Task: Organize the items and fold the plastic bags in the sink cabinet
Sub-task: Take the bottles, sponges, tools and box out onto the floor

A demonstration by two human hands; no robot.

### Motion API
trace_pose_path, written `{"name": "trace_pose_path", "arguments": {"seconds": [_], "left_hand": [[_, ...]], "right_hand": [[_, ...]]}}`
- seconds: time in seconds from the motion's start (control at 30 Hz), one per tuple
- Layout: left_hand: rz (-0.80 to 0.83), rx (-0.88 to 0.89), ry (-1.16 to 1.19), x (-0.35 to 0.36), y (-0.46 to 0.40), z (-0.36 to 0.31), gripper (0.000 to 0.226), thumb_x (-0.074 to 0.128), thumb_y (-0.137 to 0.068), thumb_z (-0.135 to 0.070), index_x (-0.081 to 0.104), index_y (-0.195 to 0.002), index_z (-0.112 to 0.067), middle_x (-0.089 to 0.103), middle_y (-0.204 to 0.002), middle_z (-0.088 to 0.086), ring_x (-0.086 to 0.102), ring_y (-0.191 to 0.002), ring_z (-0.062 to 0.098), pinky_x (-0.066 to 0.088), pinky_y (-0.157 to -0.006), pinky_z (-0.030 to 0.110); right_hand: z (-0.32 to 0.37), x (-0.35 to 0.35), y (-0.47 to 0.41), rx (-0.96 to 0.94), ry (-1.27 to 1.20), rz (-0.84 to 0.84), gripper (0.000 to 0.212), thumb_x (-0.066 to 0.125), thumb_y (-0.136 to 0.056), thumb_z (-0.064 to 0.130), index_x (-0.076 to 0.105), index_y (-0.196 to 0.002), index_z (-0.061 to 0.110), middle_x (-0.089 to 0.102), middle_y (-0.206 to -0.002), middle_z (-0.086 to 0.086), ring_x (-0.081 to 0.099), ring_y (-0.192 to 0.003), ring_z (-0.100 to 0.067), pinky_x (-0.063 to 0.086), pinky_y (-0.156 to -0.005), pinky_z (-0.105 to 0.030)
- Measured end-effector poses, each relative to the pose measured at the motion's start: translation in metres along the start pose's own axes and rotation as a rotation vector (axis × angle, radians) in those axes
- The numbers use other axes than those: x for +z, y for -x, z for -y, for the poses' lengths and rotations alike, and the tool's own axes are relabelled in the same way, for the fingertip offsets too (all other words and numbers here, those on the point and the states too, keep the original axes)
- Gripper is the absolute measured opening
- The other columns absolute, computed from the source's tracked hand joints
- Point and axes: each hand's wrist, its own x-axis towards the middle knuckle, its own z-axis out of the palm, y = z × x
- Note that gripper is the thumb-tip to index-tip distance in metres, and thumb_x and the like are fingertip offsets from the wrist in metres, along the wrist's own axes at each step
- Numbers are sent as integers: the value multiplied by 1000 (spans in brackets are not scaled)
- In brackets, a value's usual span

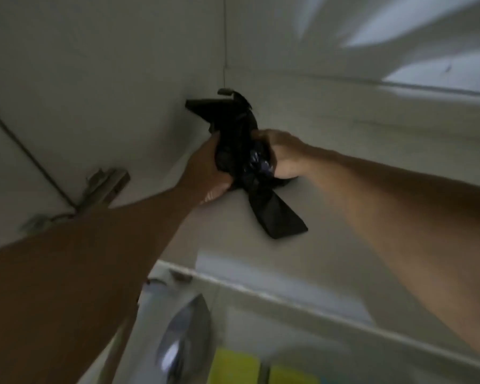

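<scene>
Pale cabinet floor (330,167), one black plastic bag (241,151) gripped in two hands: left (205,173), right (283,156)

Black plastic bag (241,151), glossy with faint bluish glints, against pale grey-white cabinet walls (94,79). Two yellow patches (233,367) at bottom edge beside a silvery metal piece (183,339).

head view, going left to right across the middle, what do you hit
metal hinge bracket → left hand → black plastic bag, gripped from both sides → right hand. The picture is blurred, so finer detail is unclear.
</scene>
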Motion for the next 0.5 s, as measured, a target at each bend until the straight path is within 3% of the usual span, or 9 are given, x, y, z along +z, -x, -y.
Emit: {"name": "trace_pose_path", "arguments": {"seconds": [0.07,0.17,0.27,0.33,0.43,0.5], "left_hand": [[46,-24,-49,-2,25,-15,72,68,-74,-26,42,-141,-22,57,-134,8,51,-126,29,39,-104,30],[71,-48,-103,-6,67,-48,52,69,-77,-12,55,-127,-19,65,-119,10,57,-114,33,42,-90,24],[95,-71,-65,-16,109,-78,40,68,-77,-13,62,-116,-19,69,-110,8,61,-108,30,49,-96,34],[102,-37,-34,-29,144,-89,43,68,-73,-13,64,-116,-16,70,-108,9,63,-107,30,49,-97,38],[116,-8,-53,-57,205,-109,49,66,-68,-14,64,-117,-13,70,-108,11,63,-109,29,50,-95,36],[119,-44,-6,-73,246,-123,52,64,-65,-18,64,-117,-14,70,-107,10,63,-108,28,52,-93,42]], "right_hand": [[11,2,35,35,76,-62,39,65,-90,25,57,-125,12,60,-124,-13,57,-110,-29,32,-76,-20],[28,4,91,140,104,-105,43,72,-75,31,63,-112,9,66,-111,-16,63,-103,-33,32,-72,-22],[53,1,148,184,102,-120,16,73,-77,18,64,-90,16,68,-100,-16,65,-94,-33,34,-69,-24],[75,-5,184,167,100,-109,11,70,-79,16,60,-84,19,68,-98,-16,64,-93,-34,36,-70,-25],[116,-1,238,178,10,-139,15,71,-78,18,61,-89,19,69,-101,-14,64,-97,-34,39,-71,-26],[144,5,273,193,12,-135,33,75,-75,21,66,-106,15,69,-108,-14,64,-102,-35,42,-74,-28]]}}
